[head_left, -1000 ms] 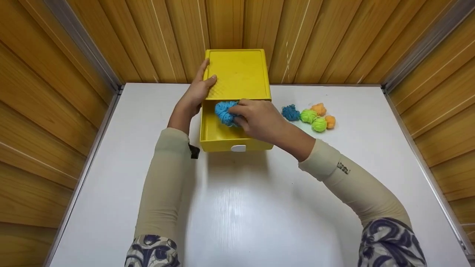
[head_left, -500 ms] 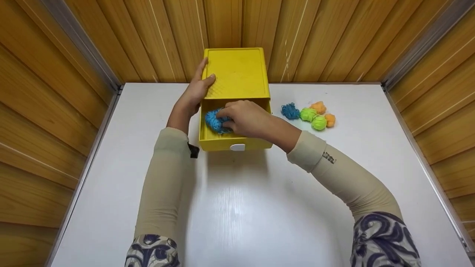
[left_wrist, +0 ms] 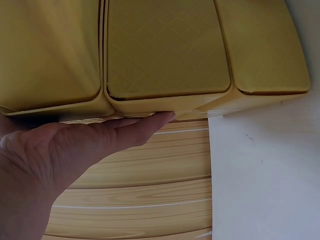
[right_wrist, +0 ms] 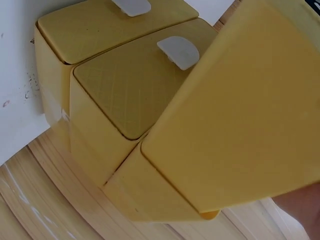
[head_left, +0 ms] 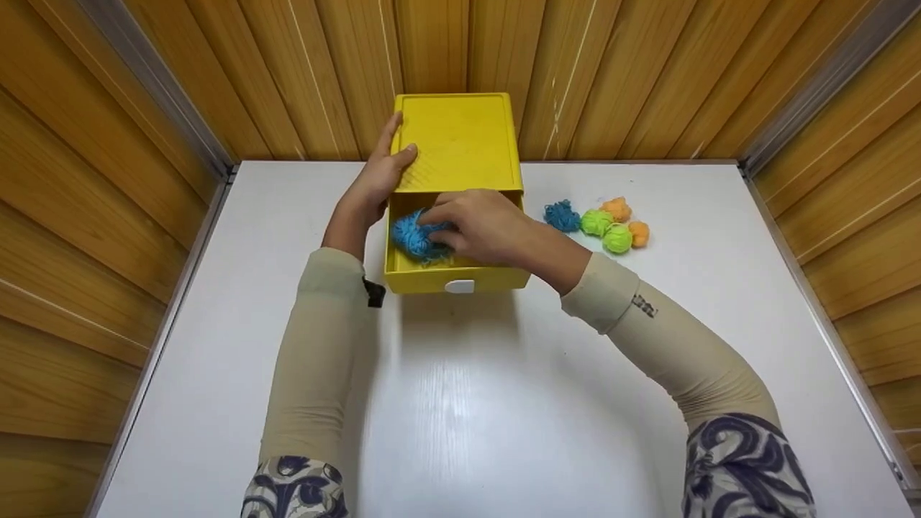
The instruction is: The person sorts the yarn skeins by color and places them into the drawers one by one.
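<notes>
A yellow drawer cabinet (head_left: pixel 460 140) stands at the back of the white table, its top drawer (head_left: pixel 460 282) pulled out toward me. Inside that drawer, near its left wall, is a blue ball of yarn (head_left: pixel 411 236). My right hand (head_left: pixel 486 226) reaches in from the right, fingers and thumb curled at the ball's right side; part of the yarn is hidden by them. My left hand (head_left: pixel 378 173) steadies the cabinet's left side, thumb over the top edge. In the left wrist view, its straight fingers (left_wrist: pixel 145 127) lie along the side wall.
Right of the cabinet, a darker blue yarn ball (head_left: pixel 561 216), green yarn balls (head_left: pixel 617 238) and orange ones (head_left: pixel 638 234) lie grouped on the table (head_left: pixel 460 403). Wood-look panels (head_left: pixel 611 79) rise behind. Lower drawers (right_wrist: pixel 130 90) with white handles are closed.
My right hand has moved left and down into the drawer with the blue yarn ball, which now sits against the left side. My left hand stays on the cabinet.
</notes>
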`<control>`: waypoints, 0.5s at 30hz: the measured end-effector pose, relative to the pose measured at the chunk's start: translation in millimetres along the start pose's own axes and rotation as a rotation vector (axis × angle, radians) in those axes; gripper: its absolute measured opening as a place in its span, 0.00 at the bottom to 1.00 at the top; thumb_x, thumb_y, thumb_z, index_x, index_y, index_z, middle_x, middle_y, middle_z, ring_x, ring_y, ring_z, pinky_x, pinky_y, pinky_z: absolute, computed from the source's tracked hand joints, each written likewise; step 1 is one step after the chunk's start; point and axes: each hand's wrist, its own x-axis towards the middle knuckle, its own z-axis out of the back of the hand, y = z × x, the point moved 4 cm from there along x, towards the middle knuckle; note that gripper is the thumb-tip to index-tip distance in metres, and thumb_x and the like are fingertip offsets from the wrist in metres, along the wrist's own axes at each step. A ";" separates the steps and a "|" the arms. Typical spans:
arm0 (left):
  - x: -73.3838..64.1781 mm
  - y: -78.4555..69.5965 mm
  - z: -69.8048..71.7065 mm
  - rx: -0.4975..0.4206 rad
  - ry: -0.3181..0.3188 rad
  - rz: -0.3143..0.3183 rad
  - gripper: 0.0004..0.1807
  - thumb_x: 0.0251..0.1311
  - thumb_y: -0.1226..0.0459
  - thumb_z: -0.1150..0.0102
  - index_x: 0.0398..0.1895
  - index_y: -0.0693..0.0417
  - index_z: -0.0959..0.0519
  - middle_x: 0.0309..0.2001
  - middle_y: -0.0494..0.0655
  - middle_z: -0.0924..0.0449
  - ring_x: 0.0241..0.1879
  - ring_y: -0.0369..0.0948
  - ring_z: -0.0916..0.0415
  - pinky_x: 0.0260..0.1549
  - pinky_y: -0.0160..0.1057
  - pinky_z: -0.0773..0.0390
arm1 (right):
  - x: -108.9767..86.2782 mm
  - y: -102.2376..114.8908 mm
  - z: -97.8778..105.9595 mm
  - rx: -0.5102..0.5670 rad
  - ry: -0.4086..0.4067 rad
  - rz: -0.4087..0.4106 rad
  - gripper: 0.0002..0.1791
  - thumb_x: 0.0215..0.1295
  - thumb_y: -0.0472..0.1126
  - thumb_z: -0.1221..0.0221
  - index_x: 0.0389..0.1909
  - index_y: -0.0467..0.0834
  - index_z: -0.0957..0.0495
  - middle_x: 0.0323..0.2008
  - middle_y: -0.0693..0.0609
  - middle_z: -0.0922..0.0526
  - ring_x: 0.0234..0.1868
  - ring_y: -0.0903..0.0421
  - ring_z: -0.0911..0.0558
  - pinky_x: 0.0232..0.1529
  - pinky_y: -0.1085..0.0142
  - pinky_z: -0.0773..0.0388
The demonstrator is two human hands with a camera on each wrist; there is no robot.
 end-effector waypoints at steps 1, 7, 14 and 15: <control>0.0 -0.1 0.1 -0.003 0.000 -0.001 0.38 0.85 0.52 0.57 0.86 0.15 0.63 0.89 0.40 0.64 0.74 0.44 0.36 0.84 0.51 0.45 | -1.7 -1.1 2.1 0.013 -0.011 -0.006 0.18 0.78 0.49 0.37 0.64 0.53 0.14 0.56 0.52 0.11 0.56 0.53 0.15 0.66 0.54 0.19; -1.2 0.9 2.4 -0.018 -0.005 0.014 0.38 0.84 0.51 0.57 0.85 0.13 0.62 0.89 0.40 0.66 0.71 0.45 0.32 0.80 0.49 0.36 | -18.7 -13.3 19.3 0.077 -0.097 -0.052 0.18 0.77 0.50 0.37 0.63 0.50 0.14 0.57 0.50 0.12 0.56 0.50 0.15 0.62 0.51 0.18; -1.9 1.4 2.6 -0.037 -0.008 0.013 0.38 0.84 0.51 0.56 0.85 0.11 0.61 0.89 0.39 0.68 0.76 0.45 0.36 0.76 0.48 0.29 | -53.1 -42.8 38.7 0.109 -0.306 -0.061 0.15 0.78 0.49 0.37 0.56 0.46 0.11 0.51 0.47 0.10 0.45 0.50 0.14 0.49 0.55 0.16; -1.8 1.5 2.3 -0.039 -0.008 0.015 0.38 0.84 0.51 0.56 0.85 0.11 0.61 0.89 0.38 0.68 0.77 0.45 0.36 0.76 0.48 0.29 | -58.6 -48.7 39.8 0.113 -0.330 -0.068 0.15 0.78 0.48 0.36 0.55 0.46 0.11 0.51 0.47 0.10 0.43 0.50 0.15 0.46 0.55 0.16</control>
